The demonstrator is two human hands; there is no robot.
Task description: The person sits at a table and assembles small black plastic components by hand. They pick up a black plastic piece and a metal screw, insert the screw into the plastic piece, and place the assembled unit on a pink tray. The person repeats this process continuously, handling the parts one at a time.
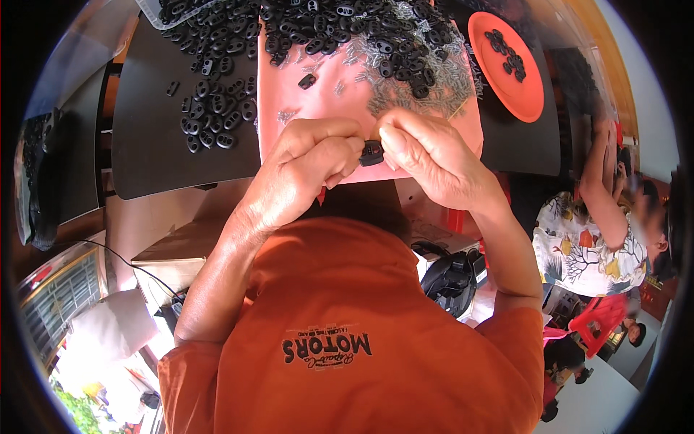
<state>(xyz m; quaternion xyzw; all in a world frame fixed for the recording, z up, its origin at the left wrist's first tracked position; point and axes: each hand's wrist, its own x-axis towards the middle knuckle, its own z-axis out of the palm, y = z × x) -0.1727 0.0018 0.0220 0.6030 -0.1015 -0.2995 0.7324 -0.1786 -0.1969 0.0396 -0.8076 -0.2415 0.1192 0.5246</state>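
Left hand (307, 163) and right hand (428, 155) are both curled up tight, with a small black rounded plastic piece (371, 153) pinched between them, over the near edge of a pink rectangular tray (318, 103). Tiny silvery springs (434, 94) litter it; similar black pieces (217, 36) spill onto the black worktop (159, 137).

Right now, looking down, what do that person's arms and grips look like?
The left grip and right grip are bare, with five-fingered human shapes and no gloves. The left forearm and right forearm are uncovered too, and I see no watch. The sleeves are short, loose and orange, matching the shirt.
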